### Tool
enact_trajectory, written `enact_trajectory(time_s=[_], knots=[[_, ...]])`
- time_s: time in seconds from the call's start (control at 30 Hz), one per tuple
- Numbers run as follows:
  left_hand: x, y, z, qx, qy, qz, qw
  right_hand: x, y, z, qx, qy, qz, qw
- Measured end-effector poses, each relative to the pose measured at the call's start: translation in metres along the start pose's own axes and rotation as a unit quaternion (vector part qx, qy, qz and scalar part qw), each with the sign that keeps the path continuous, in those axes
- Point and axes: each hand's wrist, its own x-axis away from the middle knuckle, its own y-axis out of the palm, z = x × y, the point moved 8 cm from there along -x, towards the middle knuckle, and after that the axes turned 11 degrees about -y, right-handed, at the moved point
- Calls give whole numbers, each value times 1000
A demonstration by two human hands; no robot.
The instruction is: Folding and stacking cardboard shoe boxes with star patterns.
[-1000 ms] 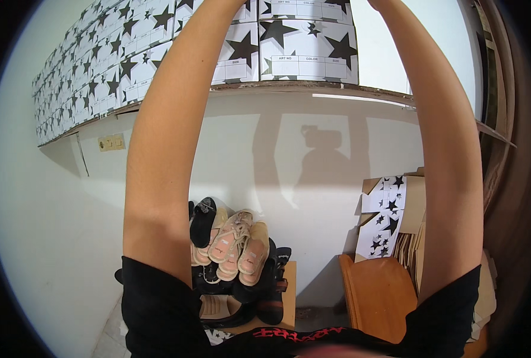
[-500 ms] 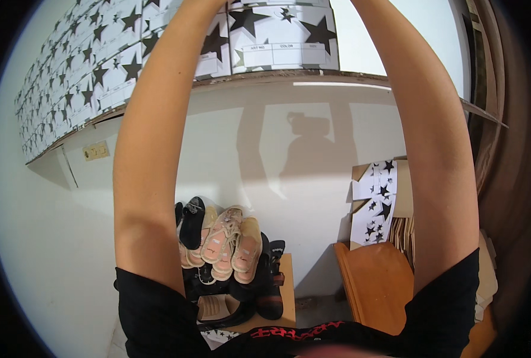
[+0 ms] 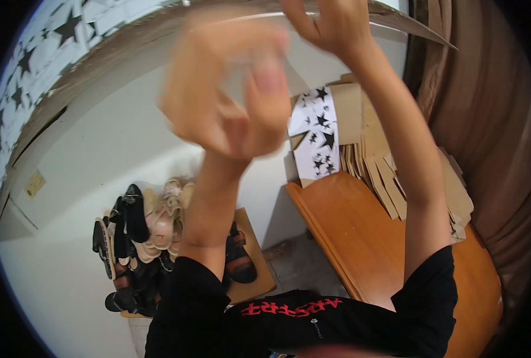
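Note:
My left hand [image 3: 226, 95] is raised close in front of me, blurred by motion. Its fingers curl loosely with a gap between them, and nothing shows in its grasp. Farther off, at the top edge, is my right hand [image 3: 340, 27], partly cut off, with its visible fingers apart and no object seen in it. It is near the edge of a high shelf [image 3: 391, 15]. White boxes with black stars [image 3: 68, 30] are stacked on that shelf at the upper left, away from both hands.
Below at left, black and beige shoes [image 3: 135, 212] are piled on a cardboard box [image 3: 253, 265]. At right, a brown wooden table [image 3: 349, 238] holds flattened cardboard pieces [image 3: 379, 179] and a star-printed carton piece [image 3: 319, 137]. A brown curtain [image 3: 492, 137] hangs beyond it.
Both arms have come down from the shelf, bringing my hands into view. My view has turned right and lower, so the star boxes now sit at the upper left.

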Motion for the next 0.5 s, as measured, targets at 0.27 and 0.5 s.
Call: enact_trajectory(time_s=[0.27, 0.5], knots=[[381, 86, -174, -54, -589, -235, 771, 228, -42, -70, -149, 312, -296, 891], [548, 113, -189, -258, -619, -359, 650, 379, -97, -169, -213, 523, -390, 727]])
